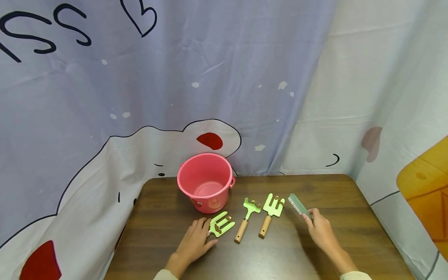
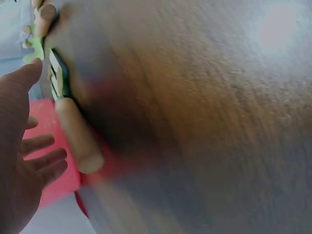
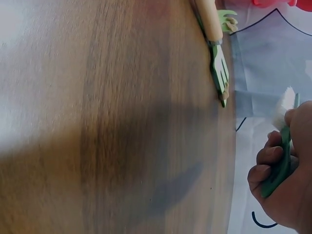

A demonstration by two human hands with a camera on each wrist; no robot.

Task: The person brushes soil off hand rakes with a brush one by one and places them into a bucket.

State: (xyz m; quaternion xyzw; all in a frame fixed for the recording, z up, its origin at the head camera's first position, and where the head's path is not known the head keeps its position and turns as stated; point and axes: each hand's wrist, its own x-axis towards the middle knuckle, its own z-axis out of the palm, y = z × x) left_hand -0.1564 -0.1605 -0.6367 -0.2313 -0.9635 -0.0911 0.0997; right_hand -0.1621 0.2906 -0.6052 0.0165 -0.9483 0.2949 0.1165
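My right hand [image 1: 321, 231] grips a green brush [image 1: 297, 204] with white bristles above the table's right side; in the right wrist view the fingers curl round its handle [image 3: 278, 174]. My left hand [image 1: 196, 238] is over the wooden handle of a small light green garden fork [image 1: 219, 225]. In the left wrist view its fingers are spread beside that handle [image 2: 80, 136] and not wrapped round it. A light green hand rake [image 1: 251, 206] and another garden fork [image 1: 273, 206] lie between the hands. Brown clumps stick to the prongs of all these tools.
A pink bucket [image 1: 209, 206] stands upright at the back left of the brown wooden table [image 1: 280, 256], just behind the left hand. Printed curtains [image 1: 224, 77] hang behind the table and along its sides.
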